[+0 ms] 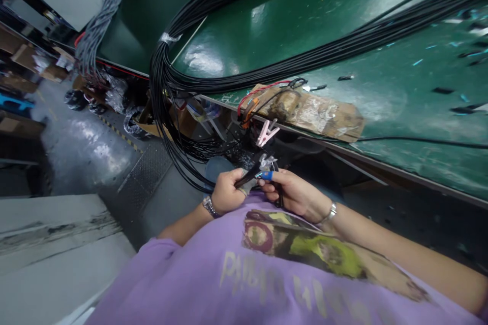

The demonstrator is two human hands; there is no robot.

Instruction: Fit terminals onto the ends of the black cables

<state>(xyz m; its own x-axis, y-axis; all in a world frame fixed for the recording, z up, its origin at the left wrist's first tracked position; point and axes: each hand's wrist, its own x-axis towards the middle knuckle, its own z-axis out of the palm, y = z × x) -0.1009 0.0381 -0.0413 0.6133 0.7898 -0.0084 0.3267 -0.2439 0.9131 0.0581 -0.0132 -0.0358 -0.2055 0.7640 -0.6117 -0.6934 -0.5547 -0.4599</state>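
In front of my purple shirt, both hands work close together. My left hand (229,194) is closed round a small bunch of black cables (247,177), whose ends point toward the right hand. Shiny clear or silvery material (268,162) shows at those ends. My right hand (293,192) is closed on a small dark-handled hand tool (279,194); its exact kind is hard to make out. A blue wrap (266,175) covers one right fingertip, right beside the cable ends. Just beyond the hands, a pink clip (267,133) sticks out from the table edge.
A long black cable coil (244,81) lies on the green table (297,20) and hangs over its edge. A taped wooden block (324,116) with red and black wires sits at the edge. Scraps (442,90) lie to the right; grey cables (99,30) hang at the left.
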